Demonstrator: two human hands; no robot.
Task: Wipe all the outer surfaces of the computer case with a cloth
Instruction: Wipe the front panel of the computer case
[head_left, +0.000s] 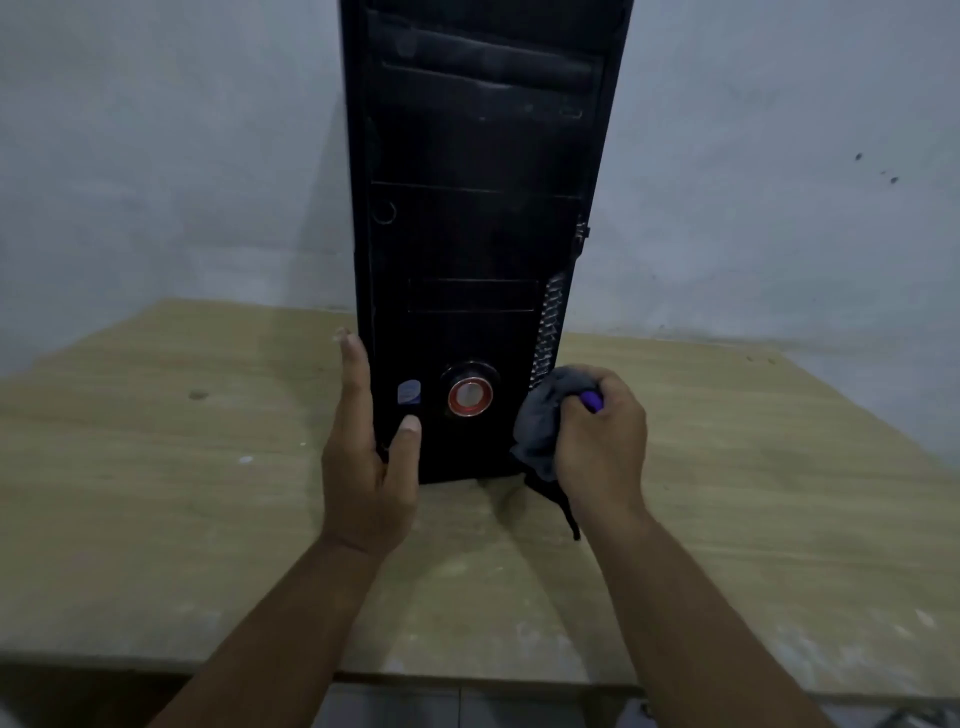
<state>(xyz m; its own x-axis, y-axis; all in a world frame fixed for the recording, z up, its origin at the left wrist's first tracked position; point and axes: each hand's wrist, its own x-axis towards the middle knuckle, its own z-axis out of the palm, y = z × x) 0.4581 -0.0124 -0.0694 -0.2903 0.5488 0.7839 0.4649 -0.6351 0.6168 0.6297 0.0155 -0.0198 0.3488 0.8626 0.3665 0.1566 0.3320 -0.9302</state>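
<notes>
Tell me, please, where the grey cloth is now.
In the head view, the bunched grey cloth is gripped in the right hand, against the lower right edge of the upright black computer case.

left forearm (291, 623) and right forearm (691, 613) stretched forward, left hand (366, 457) flat, fingers straight, thumb out, right hand (597, 441) curled tight round a cloth (540, 421)

Plain, dim room, perhaps a home or a small workshop; could not tell which. Bare pale wall (156, 156) filled 12 o'clock, dark specks (883, 171) at 2 o'clock. Scuffed plywood table (156, 493) stood close to it. Tiled floor (395, 706) showed at 6 o'clock.
</notes>
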